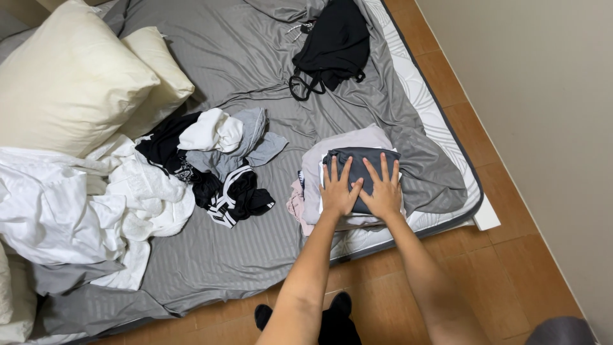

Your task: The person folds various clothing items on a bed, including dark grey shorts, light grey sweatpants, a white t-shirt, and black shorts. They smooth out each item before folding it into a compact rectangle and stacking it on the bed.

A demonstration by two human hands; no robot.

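A folded dark grey garment (pixel 357 160) lies on top of a stack of folded clothes (pixel 335 148) at the mattress's near right corner. My left hand (pixel 338 190) and my right hand (pixel 385 189) both rest flat on the dark garment, side by side, fingers spread and pointing away from me, thumbs touching. Neither hand grips anything. Pale grey and pink folded pieces show beneath and to the left of the dark one.
A loose pile of black, white and grey clothes (pixel 217 160) lies mid-mattress. Cream pillows (pixel 70 76) and a crumpled white sheet (pixel 76 204) fill the left side. A black garment (pixel 332 45) lies at the far edge. The wooden floor (pixel 511 255) and a wall are on the right.
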